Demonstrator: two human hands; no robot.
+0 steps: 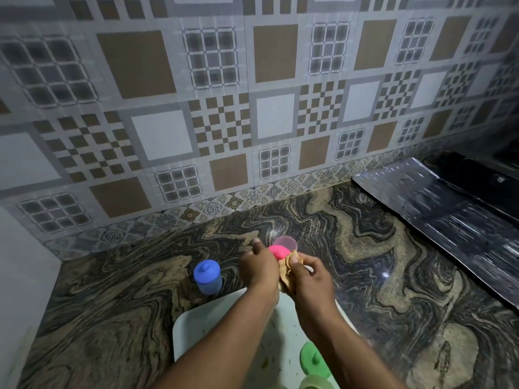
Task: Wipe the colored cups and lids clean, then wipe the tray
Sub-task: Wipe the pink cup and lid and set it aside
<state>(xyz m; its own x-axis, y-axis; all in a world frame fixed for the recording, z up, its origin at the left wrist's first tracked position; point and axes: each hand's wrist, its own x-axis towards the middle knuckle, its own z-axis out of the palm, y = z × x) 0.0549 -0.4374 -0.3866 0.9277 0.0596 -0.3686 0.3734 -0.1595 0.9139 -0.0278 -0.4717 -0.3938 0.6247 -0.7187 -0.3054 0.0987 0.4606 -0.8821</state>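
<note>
Both hands meet above the far end of the white tray [196, 329], which lies on the marbled bench [118, 299]. The left hand [258, 266] holds a bright pink piece [276, 252], its fingers curled round it. I cannot tell whether it is a cup or a lid, since most of it is hidden. The right hand [310, 277] has a tan cloth [286, 272] bunched in its fingers, with the thumb pressing a fold against the pink piece.

At twelve o'clock from the hands, just beyond them, sits a pale, see-through pink round thing [285, 242], blurred. At nine o'clock a blue cup [207, 277] with its knobbed lid on stands upright on the bench, off the tray. At five o'clock, on the tray's near end, lies a green lid [314, 357].

The pink piece looks like thin, light plastic, smooth and probably slippery if damp. It likely handles best pinched at the rim or knob, with the cloth turned round it and little squeezing. The soft cloth should fold easily into any hollow.
</note>
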